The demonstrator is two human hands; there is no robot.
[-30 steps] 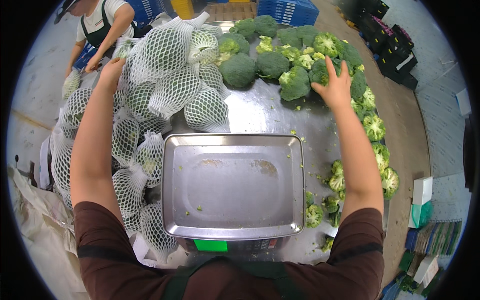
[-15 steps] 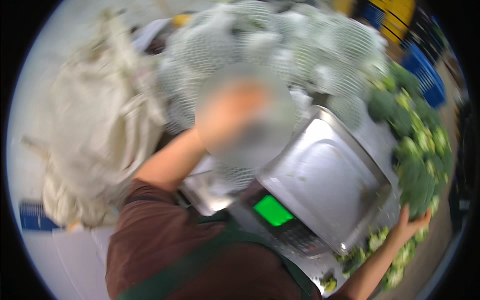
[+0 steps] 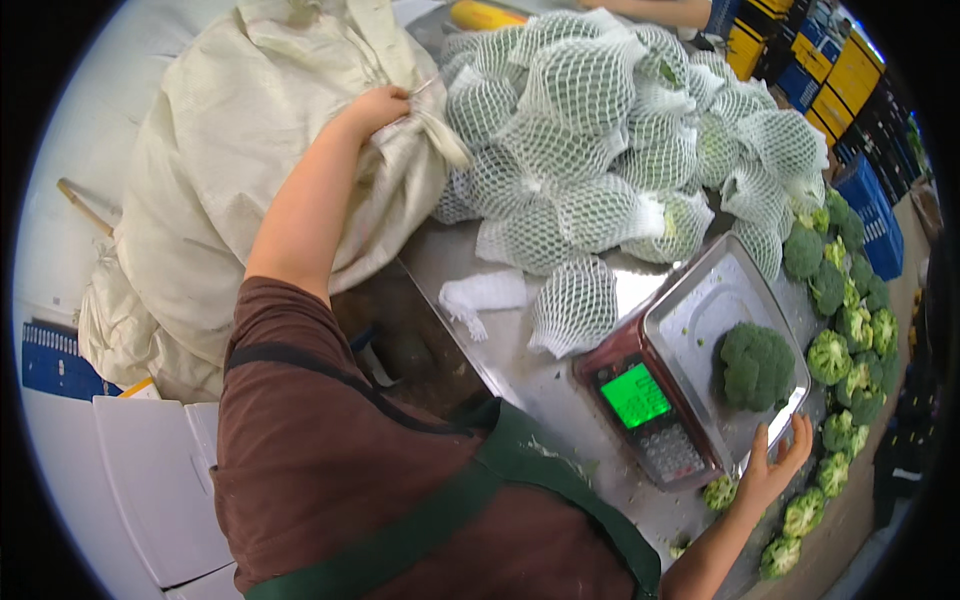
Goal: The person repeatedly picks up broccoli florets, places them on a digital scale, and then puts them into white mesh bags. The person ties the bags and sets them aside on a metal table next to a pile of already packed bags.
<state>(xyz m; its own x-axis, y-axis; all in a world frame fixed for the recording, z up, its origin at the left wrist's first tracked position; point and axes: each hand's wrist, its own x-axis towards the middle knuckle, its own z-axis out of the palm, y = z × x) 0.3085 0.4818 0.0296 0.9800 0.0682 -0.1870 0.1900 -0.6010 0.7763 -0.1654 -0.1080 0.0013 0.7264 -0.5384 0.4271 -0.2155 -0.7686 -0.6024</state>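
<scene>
My left hand [image 3: 380, 108] grips the gathered edge of a large white woven sack [image 3: 240, 170] at upper left. A dark green broccoli head [image 3: 755, 365] rests on the steel tray [image 3: 710, 285] of a scale with a lit green display [image 3: 637, 395]. My right hand [image 3: 775, 460] is open at the tray's front right edge, just below the broccoli, with nothing held. A pile of white foam-netted heads [image 3: 580, 90] sits beyond the scale. A loose empty white net [image 3: 485, 295] lies left of a single netted head [image 3: 575, 305].
The steel table [image 3: 510, 370] has loose broccoli heads [image 3: 830, 355] along its right side. Another person's arm [image 3: 660, 12] shows beyond the pile. A blue crate [image 3: 870, 215] stands at right, stacked yellow and blue crates [image 3: 840, 95] behind. White boxes [image 3: 140, 480] are at lower left.
The view has turned left. My left hand moved from the netted pile to the sack. A broccoli head, in my right hand half a second ago, now lies on the tray, released.
</scene>
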